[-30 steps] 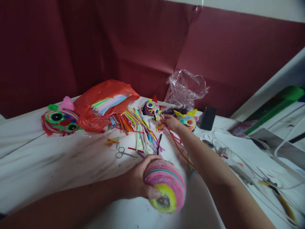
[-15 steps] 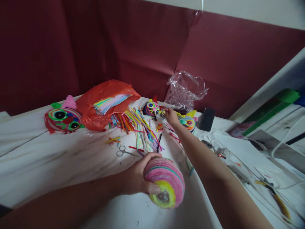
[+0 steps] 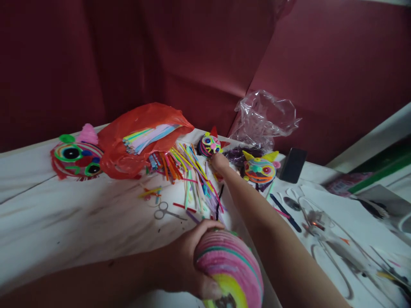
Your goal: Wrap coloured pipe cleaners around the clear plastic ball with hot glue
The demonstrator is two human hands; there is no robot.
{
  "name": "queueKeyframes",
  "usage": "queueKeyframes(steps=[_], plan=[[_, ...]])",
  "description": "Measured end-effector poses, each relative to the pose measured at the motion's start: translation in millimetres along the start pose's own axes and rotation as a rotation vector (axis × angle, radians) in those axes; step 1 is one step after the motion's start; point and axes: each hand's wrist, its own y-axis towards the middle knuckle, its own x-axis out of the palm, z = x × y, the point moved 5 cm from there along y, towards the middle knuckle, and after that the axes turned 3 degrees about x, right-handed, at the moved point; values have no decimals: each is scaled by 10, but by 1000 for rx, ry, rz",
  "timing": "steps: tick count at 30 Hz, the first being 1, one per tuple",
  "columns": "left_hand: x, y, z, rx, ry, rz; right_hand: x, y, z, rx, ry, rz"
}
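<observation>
My left hand (image 3: 194, 259) is wrapped around a rounded ball (image 3: 233, 261) covered in pink, teal and yellow pipe-cleaner bands, low in the head view. A grey patch shows in the middle of its yellow ring. Stretched out across the table, my right hand (image 3: 220, 162) is just below a small ball figure (image 3: 210, 144) with a pipe-cleaner face and red ears. The fingers of this hand are hidden, and so is anything in them. To its left lies a spread of loose coloured pipe cleaners (image 3: 195, 182). Scissors (image 3: 167, 210) rest in front of them.
A red plastic bag (image 3: 115, 147) holds pipe cleaners, beside a large face figure (image 3: 77, 158). Right of my hand are a yellow-eared figure (image 3: 259, 169), a phone (image 3: 293, 165) and a clear plastic bag (image 3: 265, 117). Cables (image 3: 337, 271) and a glue gun lie at the right.
My right hand has moved left and slightly down, below the small red-eared figure, and the yellow-eared figure is uncovered. The banded ball sits lower in view, still in my left hand. The view has shifted.
</observation>
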Motion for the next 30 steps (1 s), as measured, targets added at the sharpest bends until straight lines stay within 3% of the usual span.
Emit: queueKeyframes(steps=[5, 9, 14, 17, 20, 26, 30], plan=[[12, 2, 71, 0, 12, 23, -210, -106, 16, -63, 30, 9], [29, 9, 156, 44, 25, 23, -562, -258, 150, -111, 140, 52], [22, -6, 190, 58, 103, 8, -1195, -554, 618, -123, 360, 178], [11, -8, 179, 45, 153, -15, -1448, -815, 953, -105, 472, 224], [-2, 0, 157, 45, 193, -14, -1415, -1070, 1152, -75, 537, 193], [37, -1, 88, 33, 176, -77, -915, -1323, 1108, -30, 588, 35], [53, -6, 100, 23, 194, -128, -981, -1376, 1139, 5, 639, 72]])
